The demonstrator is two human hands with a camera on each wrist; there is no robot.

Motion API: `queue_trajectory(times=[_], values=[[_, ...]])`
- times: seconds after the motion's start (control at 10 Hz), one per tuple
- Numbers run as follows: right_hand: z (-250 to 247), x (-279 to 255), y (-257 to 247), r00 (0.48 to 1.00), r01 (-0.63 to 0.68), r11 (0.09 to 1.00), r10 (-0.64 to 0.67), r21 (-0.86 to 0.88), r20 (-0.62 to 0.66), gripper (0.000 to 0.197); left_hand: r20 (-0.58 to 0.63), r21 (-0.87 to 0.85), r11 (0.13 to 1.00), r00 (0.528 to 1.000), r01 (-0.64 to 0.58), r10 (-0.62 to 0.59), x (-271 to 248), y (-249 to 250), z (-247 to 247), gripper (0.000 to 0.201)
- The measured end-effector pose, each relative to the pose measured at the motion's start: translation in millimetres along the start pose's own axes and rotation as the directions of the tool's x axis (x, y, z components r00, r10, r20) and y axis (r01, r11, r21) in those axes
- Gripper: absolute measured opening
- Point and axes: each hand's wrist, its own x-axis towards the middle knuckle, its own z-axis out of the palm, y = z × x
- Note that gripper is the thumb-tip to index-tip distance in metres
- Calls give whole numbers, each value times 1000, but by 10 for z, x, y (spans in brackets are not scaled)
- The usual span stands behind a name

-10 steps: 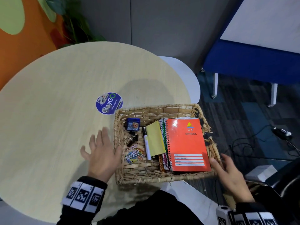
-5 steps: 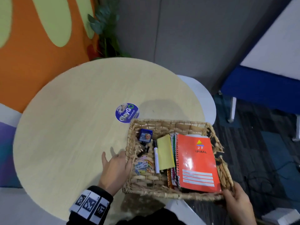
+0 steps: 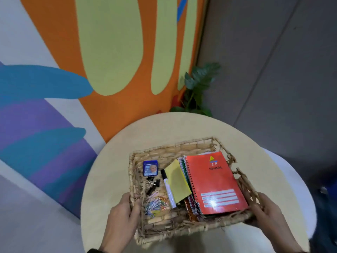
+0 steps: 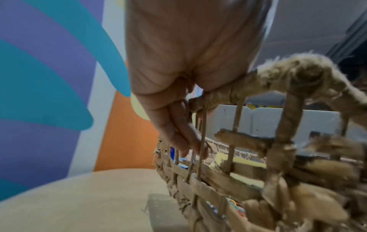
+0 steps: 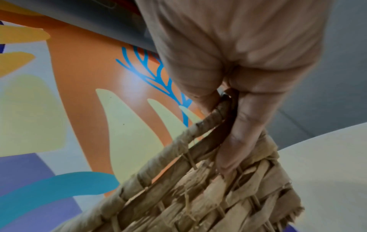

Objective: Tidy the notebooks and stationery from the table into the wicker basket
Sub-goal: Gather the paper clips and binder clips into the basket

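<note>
The wicker basket [image 3: 171, 149] is lifted above the round table [image 3: 182, 125] and tilted toward me. My left hand [image 3: 125, 214] grips its left rim [image 4: 214, 98], thumb inside. My right hand [image 3: 268, 214] grips the right rim [image 5: 190, 133]. Inside lie an orange spiral notebook [image 3: 215, 181] on top of other notebooks, a yellow pad [image 3: 177, 180], a white marker [image 3: 168, 189], a small blue box [image 3: 150, 168], black binder clips [image 3: 153, 185] and coloured paper clips [image 3: 156, 203].
A painted wall in orange, green, blue and purple [image 3: 109, 52] stands behind the table. A potted plant [image 3: 197, 90] sits at the back corner beside a grey panel [image 3: 273, 61]. A white chair seat [image 3: 291, 179] shows at the table's right.
Both hands went from resting beside the basket to gripping its rims, and the basket has come up off the table. My head view has swung upward toward the wall.
</note>
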Motion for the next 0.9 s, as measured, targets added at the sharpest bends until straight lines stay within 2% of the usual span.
queue_trajectory(times=[0.1,0.2,0.3,0.4,0.5,0.6,0.7,0.8,0.9], values=[[339,441,-363,995,73,997,-73,-8,74,27,-88,2,999,995,38,-38,292,-102,-112,10],[891,1099,-838,978,168,985,-163,-30,132,27,-196,-22,993,974,113,-115,763,-280,-176,13],[1233,1478,-1084,967,211,974,-196,-82,160,28,-242,-53,984,954,168,-175,1031,-371,-164,15],[1668,1955,-1317,956,201,974,-172,-101,238,28,-282,-112,965,924,237,-260,1315,-445,-105,17],[1913,2223,-1427,946,207,966,-158,-153,283,30,-302,-166,952,906,257,-297,1442,-477,-48,17],[2216,2526,-1537,938,198,955,-120,-219,326,32,-308,-224,926,879,304,-364,1593,-586,69,20],[2370,2670,-1536,931,208,945,-112,-253,347,30,-283,-227,916,878,330,-386,1635,-617,142,24],[2490,2785,-1542,932,166,919,-28,-358,360,29,-227,-222,903,881,369,-416,1663,-592,169,29],[2401,2834,-1644,939,133,901,19,-413,344,36,-171,-217,895,888,389,-427,1611,-681,129,38]])
